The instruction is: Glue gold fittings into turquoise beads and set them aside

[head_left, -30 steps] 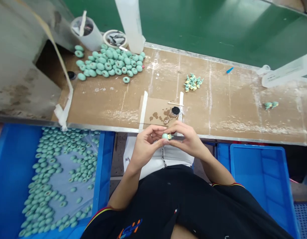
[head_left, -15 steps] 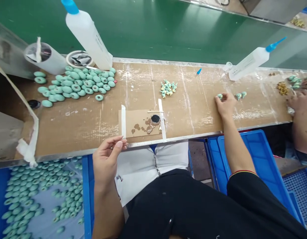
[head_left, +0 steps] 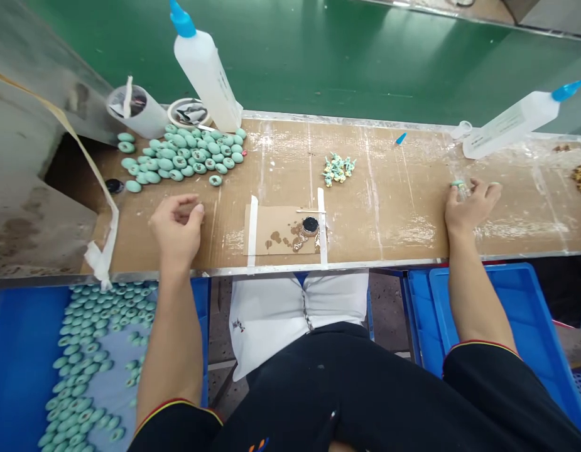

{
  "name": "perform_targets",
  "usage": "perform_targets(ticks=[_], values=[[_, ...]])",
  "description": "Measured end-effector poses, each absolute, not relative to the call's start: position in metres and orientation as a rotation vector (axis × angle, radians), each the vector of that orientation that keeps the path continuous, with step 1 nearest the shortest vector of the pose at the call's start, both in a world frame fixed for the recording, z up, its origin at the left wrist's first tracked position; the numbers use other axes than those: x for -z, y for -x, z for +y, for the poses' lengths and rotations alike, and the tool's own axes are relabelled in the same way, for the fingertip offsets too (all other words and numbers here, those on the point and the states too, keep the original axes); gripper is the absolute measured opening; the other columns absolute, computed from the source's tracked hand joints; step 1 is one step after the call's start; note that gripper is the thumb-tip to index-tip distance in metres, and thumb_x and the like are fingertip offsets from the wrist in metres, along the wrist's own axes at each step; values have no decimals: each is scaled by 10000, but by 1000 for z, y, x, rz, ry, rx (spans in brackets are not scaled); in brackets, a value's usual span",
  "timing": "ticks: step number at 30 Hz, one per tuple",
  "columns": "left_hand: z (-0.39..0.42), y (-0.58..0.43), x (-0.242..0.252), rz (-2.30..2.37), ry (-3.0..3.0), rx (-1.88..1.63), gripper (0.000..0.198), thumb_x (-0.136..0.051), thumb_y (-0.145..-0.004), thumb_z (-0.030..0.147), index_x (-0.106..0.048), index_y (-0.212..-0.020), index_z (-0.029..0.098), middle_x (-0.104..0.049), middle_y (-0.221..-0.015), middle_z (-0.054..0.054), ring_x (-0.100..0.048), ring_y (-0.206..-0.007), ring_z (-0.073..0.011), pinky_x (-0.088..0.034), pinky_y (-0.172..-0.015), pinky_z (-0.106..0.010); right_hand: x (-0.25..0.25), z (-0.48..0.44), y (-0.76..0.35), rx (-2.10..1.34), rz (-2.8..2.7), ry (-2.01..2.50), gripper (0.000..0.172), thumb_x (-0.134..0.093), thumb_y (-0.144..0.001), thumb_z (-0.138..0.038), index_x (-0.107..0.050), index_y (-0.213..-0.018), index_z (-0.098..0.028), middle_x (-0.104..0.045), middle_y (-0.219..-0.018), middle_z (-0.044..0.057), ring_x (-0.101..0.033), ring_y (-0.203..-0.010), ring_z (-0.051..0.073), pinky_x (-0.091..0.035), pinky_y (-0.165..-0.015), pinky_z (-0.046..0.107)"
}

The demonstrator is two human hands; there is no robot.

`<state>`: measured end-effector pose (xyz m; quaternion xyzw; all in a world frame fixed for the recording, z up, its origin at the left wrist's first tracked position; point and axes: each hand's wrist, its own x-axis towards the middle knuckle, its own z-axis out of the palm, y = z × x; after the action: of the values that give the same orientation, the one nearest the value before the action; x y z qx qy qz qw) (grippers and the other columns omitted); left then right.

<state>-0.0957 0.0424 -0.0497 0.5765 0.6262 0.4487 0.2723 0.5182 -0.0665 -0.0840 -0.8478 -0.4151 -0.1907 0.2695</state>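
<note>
Right hand [head_left: 470, 208] at small green pieces [head_left: 457, 183] (grip unclear), left hand [head_left: 176, 227] part-open near green ovals [head_left: 179, 161].

Free bench [head_left: 389, 232] between black pot [head_left: 310, 225] and right hand [head_left: 470, 206], but green pieces [head_left: 191, 152] and bottle [head_left: 210, 78] beyond left hand [head_left: 177, 229].

A long table [head_left: 281, 169] with a brown, streaked and scuffed cardboard-like top runs across the view. A glossy green partition [head_left: 294, 69] rises along its far edge, catching pale, blurred light reflections. A stained grey panel [head_left: 26, 157] stands at the table's left end. Below the near edge, a dark, speckled floor [head_left: 385, 304] shows in narrow gaps.
</note>
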Motion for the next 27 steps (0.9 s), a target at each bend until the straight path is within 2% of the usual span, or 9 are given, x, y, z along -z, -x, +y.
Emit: perform_targets(ticks=[4, 7, 9, 12, 15, 17, 21, 24, 27], values=[[80, 72, 41, 1703, -1818, -1074, 120, -734, -883, 175, -707, -1000, 177, -655, -1072, 7, -657, -1004, -179, -505, -918, -350, 82, -72, -492, 435, -1099, 2316, 215, -657, -836, -150, -639, -1043, -207, -592, -1158, 218, -528, -1214, 383, -387, -1108, 565], [93, 52, 36, 1807, -1865, -939, 158, -754, -833, 98, -643, -911, 180, -648, -1030, -38, -638, -1107, -267, -446, -1086, -445, 80, -69, -461, 401, -1272, 2264, 254, -580, -851, -177, -648, -1094, -196, -612, -1149, 170, -575, -1181, 363, -446, -1085, 586], [95, 45, 36, 1853, -1858, -907, 220, -759, -800, 71, -591, -854, 203, -651, -984, -60, -625, -1141, -312, -427, -1111, -486, 79, -63, -438, 323, -1380, 2206, 250, -555, -864, -192, -656, -1093, -196, -631, -1108, 151, -627, -1078, 331, -506, -1025, 544], [85, 50, 38, 1789, -1827, -971, 263, -761, -769, 67, -563, -817, 233, -653, -941, -53, -649, -1046, -298, -475, -1036, -462, 79, -49, -401, 106, -1578, 2025, 200, -549, -902, -232, -678, -1054, -215, -659, -1025, 120, -658, -888, 267, -562, -901, 446], [58, 64, 40, 1709, -1734, -1069, 220, -776, -760, 121, -604, -833, 236, -656, -897, -27, -650, -835, -224, -534, -850, -388, 77, -31, -365, -77, -1752, 1803, 183, -564, -928, -262, -701, -1047, -234, -679, -995, 88, -650, -800, 224, -571, -818, 391], [33, 72, 40, 1672, -1639, -1114, 171, -776, -760, 171, -643, -854, 223, -665, -882, -17, -645, -756, -183, -543, -752, -337, 75, -16, -345, -137, -1838, 1685, 193, -554, -945, -250, -713, -1053, -245, -689, -1020, 84, -656, -809, 219, -568, -812, 386], [-19, 72, 41, 1559, -1498, -1207, 189, -770, -770, 277, -723, -935, 199, -691, -906, -24, -672, -786, -159, -556, -738, -288, 69, 16, -318, -192, -2026, 1551, 261, -492, -985, -196, -725, -1065, -284, -707, -1126, 84, -667, -1004, 252, -553, -909, 415], [-48, 63, 43, 1447, -1457, -1284, 202, -790, -775, 324, -753, -927, 197, -692, -899, -31, -658, -784, -151, -557, -706, -269, 67, 38, -309, -250, -2174, 1557, 261, -498, -990, -182, -728, -1057, -286, -716, -1081, 80, -646, -1014, 268, -539, -926, 430], [-66, 53, 45, 1344, -1395, -1339, 196, -820, -784, 337, -774, -915, 199, -699, -927, -36, -676, -795, -153, -591, -711, -274, 67, 48, -307, -264, -2270, 1577, 202, -535, -986, -203, -729, -969, -257, -715, -1007, 99, -636, -983, 287, -528, -920, 448]])
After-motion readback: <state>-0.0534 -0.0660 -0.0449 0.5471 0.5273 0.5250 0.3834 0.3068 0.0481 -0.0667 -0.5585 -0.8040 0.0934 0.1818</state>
